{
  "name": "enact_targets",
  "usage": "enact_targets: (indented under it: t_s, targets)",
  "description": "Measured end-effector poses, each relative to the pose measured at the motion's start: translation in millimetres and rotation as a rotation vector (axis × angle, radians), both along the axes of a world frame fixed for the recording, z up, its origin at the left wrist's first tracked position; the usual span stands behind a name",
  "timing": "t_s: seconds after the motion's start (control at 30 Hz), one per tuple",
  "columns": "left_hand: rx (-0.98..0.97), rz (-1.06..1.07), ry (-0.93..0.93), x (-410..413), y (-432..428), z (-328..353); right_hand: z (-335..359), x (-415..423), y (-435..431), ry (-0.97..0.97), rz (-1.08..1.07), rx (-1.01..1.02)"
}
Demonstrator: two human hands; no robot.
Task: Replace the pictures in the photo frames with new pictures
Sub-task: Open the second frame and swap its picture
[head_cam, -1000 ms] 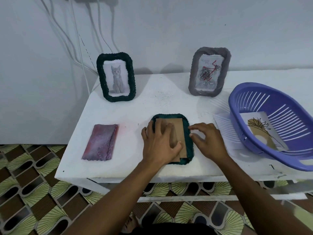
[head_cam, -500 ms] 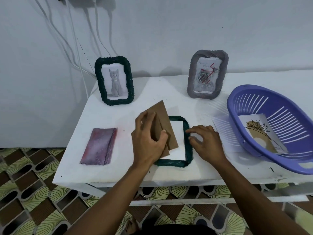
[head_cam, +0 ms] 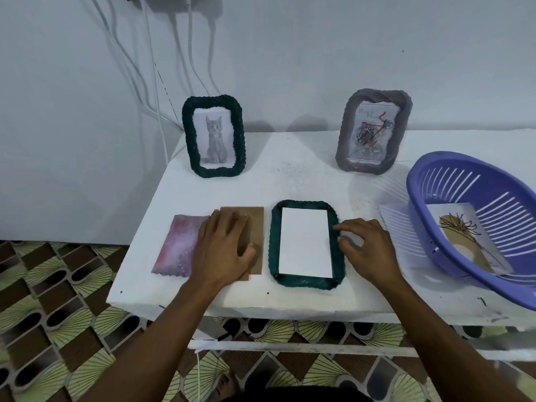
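**White desk [head_cam: 290, 184], flat frame [head_cam: 273, 245] lying open between two hands**

The desk stands against a pale wall [head_cam: 319, 53]. White cables [head_cam: 188, 53] hang down in the upper left of the frame, and patterned floor tiles [head_cam: 58, 300] fill the lower left.

At lower centre the flat frame, dark green with a rope-like rim, lies face down with its back off. A white sheet [head_cam: 304, 242] fills its opening. Just left of it a brown board [head_cam: 256, 224] lies flat on the desk.

The left hand [head_cam: 223, 250] rests palm down on the board, fingers straight and slightly spread, gripping nothing. A pink cloth [head_cam: 174, 248] lies at the left end of the desk. The hand covers the place where cloth and board would meet, so I cannot tell whether they touch.

The right hand [head_cam: 368, 250] sits just right of the flat frame with its fingers loosely bent. Its index tip and thumb tip touch the frame's right rim without closing round it.

At the back, left of centre, a second green frame, the cat frame [head_cam: 188, 140], stands upright showing a grey kitten. Right of centre a grey frame [head_cam: 347, 140] leans back, showing a rose drawing with red marks.

At the right edge a purple slotted basket [head_cam: 417, 198] sits on the desk and hangs over its front edge. In it lies a picture [head_cam: 464, 236] of a thin-stemmed plant on brown and white.
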State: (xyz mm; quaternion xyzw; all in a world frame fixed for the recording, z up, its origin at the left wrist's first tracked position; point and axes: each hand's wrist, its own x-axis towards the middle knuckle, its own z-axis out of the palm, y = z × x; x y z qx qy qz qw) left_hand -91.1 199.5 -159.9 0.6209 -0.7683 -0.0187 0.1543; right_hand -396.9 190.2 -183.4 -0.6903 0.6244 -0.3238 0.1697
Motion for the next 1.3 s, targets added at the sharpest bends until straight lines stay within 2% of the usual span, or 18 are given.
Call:
enact_targets:
  t_s: [0.1, 0.27, 0.4, 0.73, 0.93, 1.07, 1.13, 1.23, 1.3]
  targets:
    - [0.020, -0.021, -0.014, 0, -3, -1, 0, 0, 0, -0.003, -0.002, 0.005]
    - [0.073, -0.119, 0.149, -35, -12, 6, 2, 1, 2, 0.009, -0.005, 0.000]
    - [0.132, -0.026, 0.184, -54, -19, -3, 5, 2, 3, 0.001, -0.007, 0.002]
    - [0.039, -0.013, 0.499, -52, -15, -7, 8, 4, 4, 0.010, -0.013, 0.012]
    - [0.111, -0.015, 0.695, -52, -9, 7, 31, 1, 8, -0.050, 0.049, 0.023]
    - [0.065, -0.092, 0.753, -53, -10, 33, 84, -17, 11, 0.139, 0.085, -0.177]
    - [0.095, -0.168, 0.773, -63, -12, 45, 104, -37, 9, 0.295, 0.005, -0.205]
    - [0.146, -0.278, 0.884, -87, -19, 50, 115, -71, 2, 0.403, -0.151, 0.051]
    - [0.138, -0.339, 0.911, -109, -27, 47, 122, -87, -3, 0.291, -0.166, 0.264]
